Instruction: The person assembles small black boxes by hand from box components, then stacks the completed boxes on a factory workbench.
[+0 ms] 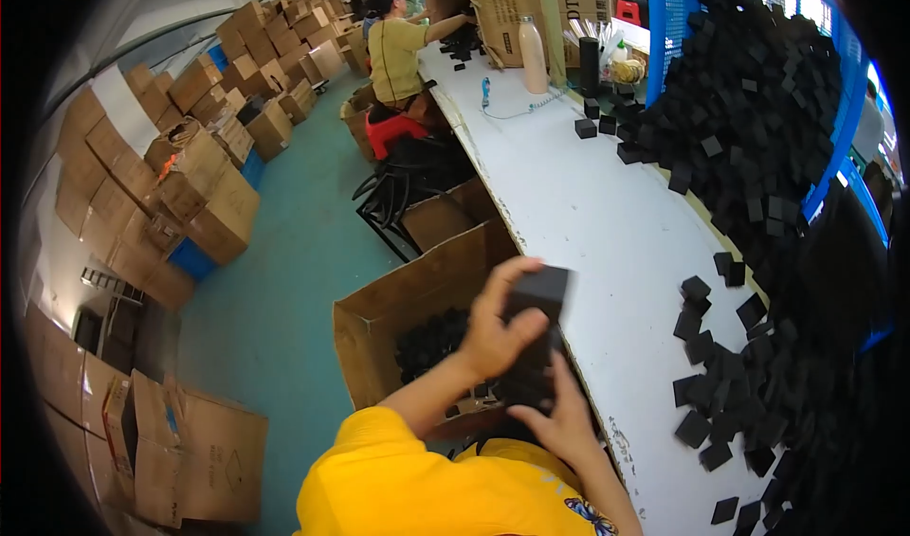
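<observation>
A black block [542,291] with flat faces, foam-like in look, sits between the thumb and curled fingers of my left hand [498,327]. It is slightly blurred and held over the table's near edge. Just below, my right hand [569,420] has its thumb and fingers around another dark block-like piece [527,384]. The two dark shapes overlap in this view, so their meeting line is hidden. Under my hands stands an open cardboard box [370,332] with many black blocks [431,345] inside.
The white table [607,223] runs away along my right. A large heap of black blocks [758,128] spills from a blue mesh frame [671,24]. A bottle [533,57] stands farther back. A person [398,57] sits at the far end. Stacked cartons [204,195] line the left.
</observation>
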Tool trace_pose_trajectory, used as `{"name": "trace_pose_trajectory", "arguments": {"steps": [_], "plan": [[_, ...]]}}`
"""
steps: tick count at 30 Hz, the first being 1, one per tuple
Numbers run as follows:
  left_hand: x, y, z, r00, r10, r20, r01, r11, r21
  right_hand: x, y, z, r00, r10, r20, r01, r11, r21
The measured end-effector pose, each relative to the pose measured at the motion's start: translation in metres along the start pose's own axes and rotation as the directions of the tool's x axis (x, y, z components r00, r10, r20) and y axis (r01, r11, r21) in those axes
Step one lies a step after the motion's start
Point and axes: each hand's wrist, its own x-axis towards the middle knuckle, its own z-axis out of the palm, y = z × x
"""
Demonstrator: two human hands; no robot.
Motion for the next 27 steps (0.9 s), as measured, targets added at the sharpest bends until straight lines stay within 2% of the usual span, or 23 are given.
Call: {"name": "trace_pose_trajectory", "arguments": {"steps": [1, 2, 3, 4, 5, 8, 10, 12, 14, 15, 18, 22, 23, 25, 27], "plan": [[0.003, -0.012, -0.020, 0.994, 0.049, -0.094, -0.019, 0.955, 0.295, 0.005, -0.003, 0.007, 0.985, -0.160, 0.058, 0.168, 0.965, -0.203], [0.007, -0.021, -0.037, 0.978, 0.124, -0.169, -0.007, 0.824, 0.566, 0.011, -0.005, 0.010, 0.941, -0.306, 0.144, 0.338, 0.860, -0.383], [0.005, -0.024, -0.048, 0.959, 0.080, -0.273, 0.112, 0.775, 0.622, 0.012, -0.004, 0.005, 0.915, -0.351, 0.200, 0.402, 0.742, -0.537], [0.004, -0.030, -0.055, 0.926, 0.044, -0.374, 0.231, 0.719, 0.656, 0.014, 0.000, -0.005, 0.916, -0.364, 0.170, 0.386, 0.683, -0.619], [0.005, -0.046, -0.063, 0.918, -0.019, -0.397, 0.263, 0.777, 0.572, 0.013, 0.001, -0.020, 0.915, -0.388, 0.108, 0.343, 0.612, -0.712], [0.038, -0.071, -0.036, 0.996, 0.047, -0.070, 0.021, 0.668, 0.744, 0.005, 0.000, -0.069, 0.926, -0.368, -0.085, 0.096, 0.449, -0.888], [0.069, -0.099, 0.006, 0.992, 0.038, 0.117, -0.104, 0.772, 0.627, -0.001, 0.008, -0.102, 0.934, -0.321, -0.158, -0.032, 0.364, -0.931], [0.097, -0.118, 0.060, 0.966, 0.006, 0.258, -0.184, 0.718, 0.671, -0.013, 0.024, -0.128, 0.921, -0.278, -0.272, -0.170, 0.339, -0.925], [0.117, -0.135, 0.107, 0.930, -0.017, 0.366, -0.244, 0.718, 0.653, -0.030, 0.033, -0.151, 0.921, -0.253, -0.295, -0.212, 0.309, -0.927], [0.121, -0.143, 0.134, 0.905, -0.020, 0.426, -0.282, 0.720, 0.634, -0.037, 0.032, -0.160, 0.917, -0.249, -0.310, -0.223, 0.325, -0.919], [0.112, -0.130, 0.194, 0.752, -0.114, 0.650, -0.286, 0.832, 0.476, -0.069, 0.041, -0.182, 0.889, -0.252, -0.383, -0.294, 0.328, -0.898], [0.071, -0.116, 0.243, 0.584, -0.011, 0.812, -0.432, 0.842, 0.322, -0.097, 0.043, -0.192, 0.857, -0.266, -0.442, -0.347, 0.337, -0.875], [0.063, -0.110, 0.247, 0.556, -0.003, 0.831, -0.451, 0.839, 0.305, -0.100, 0.044, -0.191, 0.841, -0.289, -0.458, -0.338, 0.381, -0.860], [0.055, -0.096, 0.243, 0.505, 0.009, 0.863, -0.487, 0.829, 0.276, -0.107, 0.042, -0.187, 0.833, -0.295, -0.468, -0.343, 0.389, -0.855], [0.074, -0.084, 0.236, 0.500, -0.015, 0.866, -0.375, 0.897, 0.232, -0.109, 0.038, -0.183, 0.800, -0.343, -0.493, -0.335, 0.427, -0.840]]}}
